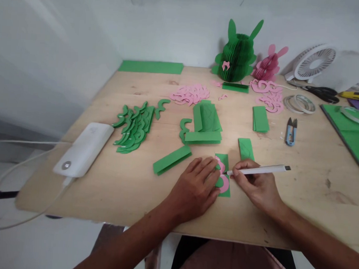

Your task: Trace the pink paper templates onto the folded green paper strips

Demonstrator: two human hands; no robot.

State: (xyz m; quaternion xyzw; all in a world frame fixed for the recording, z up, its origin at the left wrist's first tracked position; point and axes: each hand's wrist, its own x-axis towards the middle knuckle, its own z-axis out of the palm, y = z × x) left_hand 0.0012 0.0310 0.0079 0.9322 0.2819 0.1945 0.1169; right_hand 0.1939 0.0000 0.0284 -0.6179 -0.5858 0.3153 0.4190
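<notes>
Pen (263,170) clamped in the right hand (259,191), tip right at the pink cutout (224,184); the left hand (194,187), flat and unclenched, pins it on green paper (224,158) atop the table (128,196). Tracing seems under way: curved green pieces (134,130) lie heaped, folded strips (172,159) look uncut.

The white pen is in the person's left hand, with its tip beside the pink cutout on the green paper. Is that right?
Not quite: the head view shows the white pen in the right hand. Its tip is indeed beside the pink cutout on the green paper.
</notes>
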